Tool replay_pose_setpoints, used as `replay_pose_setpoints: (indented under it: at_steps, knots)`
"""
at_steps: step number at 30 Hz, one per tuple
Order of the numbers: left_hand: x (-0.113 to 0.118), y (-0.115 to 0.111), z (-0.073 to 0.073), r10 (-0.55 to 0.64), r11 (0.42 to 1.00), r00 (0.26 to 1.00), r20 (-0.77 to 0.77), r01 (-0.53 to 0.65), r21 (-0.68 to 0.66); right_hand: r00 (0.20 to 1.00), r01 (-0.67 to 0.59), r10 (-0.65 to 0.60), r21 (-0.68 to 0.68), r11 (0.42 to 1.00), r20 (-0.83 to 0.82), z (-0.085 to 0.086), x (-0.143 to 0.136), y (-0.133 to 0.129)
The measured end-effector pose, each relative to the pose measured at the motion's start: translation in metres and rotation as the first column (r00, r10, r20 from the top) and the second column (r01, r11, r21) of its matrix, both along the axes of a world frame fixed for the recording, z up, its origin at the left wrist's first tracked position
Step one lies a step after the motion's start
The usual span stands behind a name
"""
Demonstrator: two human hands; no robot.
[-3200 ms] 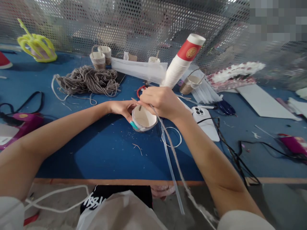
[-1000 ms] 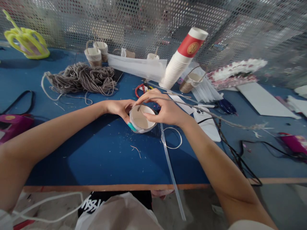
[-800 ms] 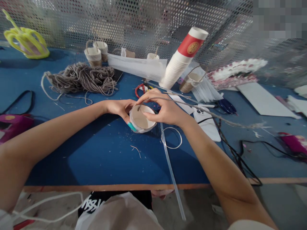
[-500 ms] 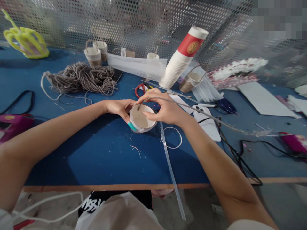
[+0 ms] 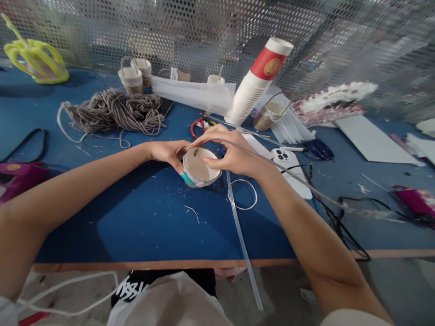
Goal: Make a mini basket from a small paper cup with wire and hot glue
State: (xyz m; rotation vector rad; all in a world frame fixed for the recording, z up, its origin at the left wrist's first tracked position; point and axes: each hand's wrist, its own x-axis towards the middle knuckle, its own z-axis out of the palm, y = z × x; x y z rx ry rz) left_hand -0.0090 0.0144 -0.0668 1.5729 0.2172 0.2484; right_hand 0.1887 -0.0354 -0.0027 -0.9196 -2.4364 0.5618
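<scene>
A paper cup (image 5: 201, 171) with whitish trim round its rim is held low over the blue table, its mouth facing up towards me. My left hand (image 5: 170, 155) wraps the cup's left side, with the turquoise-nailed thumb against the front. From the right, my right hand (image 5: 231, 151) reaches over the far rim, thumb inside the cup and index finger pressing a grey cord (image 5: 306, 182) at the rim. A short cord end shows inside the cup. The cord's long tail runs back over my right wrist to a frayed end. My right hand's lower fingers are partly hidden.
A glue stick (image 5: 244, 244) overhangs the table's front edge. Behind stand stacked paper cups (image 5: 247, 96), a grey cord bundle (image 5: 117, 111) and red-handled scissors (image 5: 197, 128). To the right lie a white phone (image 5: 295, 174) and black cables (image 5: 328, 212). Purple devices sit at both sides.
The cord's loose tail has dropped lower on the right. Both hands and the cup have stayed nearly in place.
</scene>
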Motion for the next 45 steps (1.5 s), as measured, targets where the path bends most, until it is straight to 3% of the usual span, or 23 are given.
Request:
replay_pose_setpoints:
  at_steps: [17, 26, 35, 45]
  knots:
    - [0.0, 0.0, 0.002, 0.002, 0.998, 1.0, 0.015, -0.003, 0.058, 0.997, -0.067, 0.061, 0.163, 0.984, 0.038, -0.001, -0.002, -0.001]
    - [0.0, 0.002, -0.001, -0.007, 0.999, 1.0, 0.009, 0.007, 0.045, 0.994, -0.065, 0.051, 0.151, 0.986, 0.093, 0.002, -0.003, -0.001]
    - [0.001, 0.0, 0.002, 0.027, 0.997, 0.999, 0.039, -0.03, 0.072, 0.998, -0.06, 0.055, 0.141, 0.988, 0.043, 0.001, -0.001, -0.001]
    - [0.0, -0.001, 0.001, 0.019, 0.998, 1.0, 0.008, -0.019, 0.054, 0.992, -0.012, 0.009, 0.027, 1.0, 0.128, 0.01, -0.002, -0.003]
